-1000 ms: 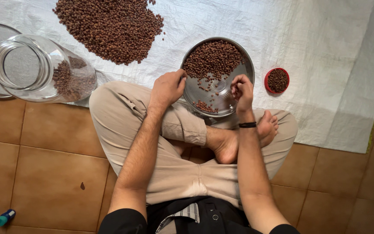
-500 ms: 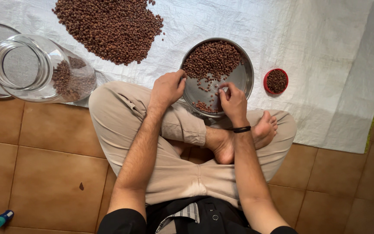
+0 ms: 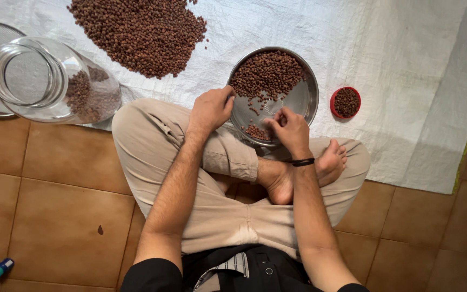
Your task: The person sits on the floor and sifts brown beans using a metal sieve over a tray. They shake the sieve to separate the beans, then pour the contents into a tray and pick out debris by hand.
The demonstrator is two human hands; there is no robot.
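Two hands work at the round steel plate [image 3: 305, 97], which sits on the white woven sheet [image 3: 395, 65] just beyond the person's crossed legs. Left hand [image 3: 210, 110] curls over the plate's near-left rim, fingers bent and gripping the edge. Right hand [image 3: 292, 130] hovers over the plate's near side, fingertips bunched together down among a small cluster of brown chickpeas [image 3: 256, 131]; whether they pinch one I cannot tell. Most of the chickpeas are heaped on the plate's far half [image 3: 266, 73]. Just right of the plate, a small red bowl [image 3: 345, 101] holds more. Far left of the plate, a loose pile [image 3: 139, 32] spreads over the sheet, and a glass jar [image 3: 49, 81] lies on its side.
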